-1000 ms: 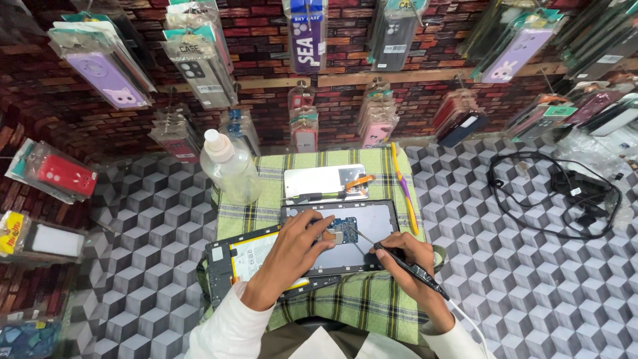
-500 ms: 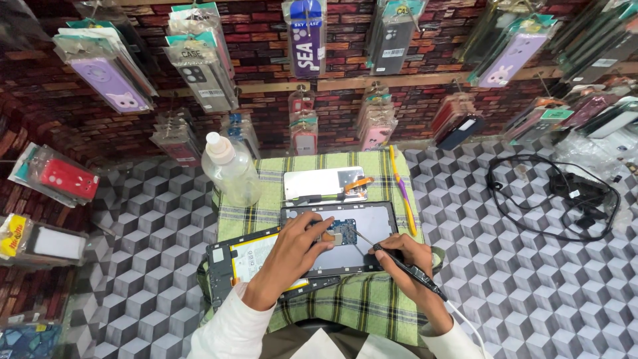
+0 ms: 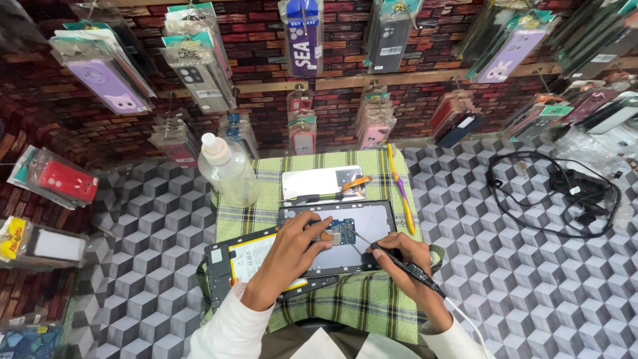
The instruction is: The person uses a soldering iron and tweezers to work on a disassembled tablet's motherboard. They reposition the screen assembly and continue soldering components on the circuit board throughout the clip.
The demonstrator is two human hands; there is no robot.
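Landmark is the green checked cloth (image 3: 345,302) spread over the cube-pattern surface. In the cloth's middle lies an opened tablet (image 3: 362,242), back off, grey shield plate showing, with a small blue circuit board (image 3: 342,229) near its upper edge. Left hand (image 3: 292,256) lies flat across the tablet, fingertips (image 3: 319,229) pressed down right beside the board, pinning the device, nothing gripped inside the palm. Right hand (image 3: 405,256) sits at the cloth's right-hand side, fingers clenched round a black soldering iron (image 3: 405,266), pen-style, thin metal tip angled up-left and ending at or just short of the board; real contact too small to tell. A white cord runs from the iron off the cloth's near edge. Versus the frames from a second and half a second back: almost nothing moved, left hand same spot, iron same angle, maybe a slight creep of the tip toward the board. Reads as steady fine work on that board, still in progress. Off the tablet's left side on the cloth, a second opened device with yellowish battery (image 3: 249,259). At the far end of the cloth a silver back panel (image 3: 322,183) with an orange tool (image 3: 357,181) on it, a yellow and purple toothbrush (image 3: 401,189) along the right edge, and a clear plastic bottle (image 3: 227,169) at the far left corner. Black cable coil (image 3: 551,193) well right of the cloth.
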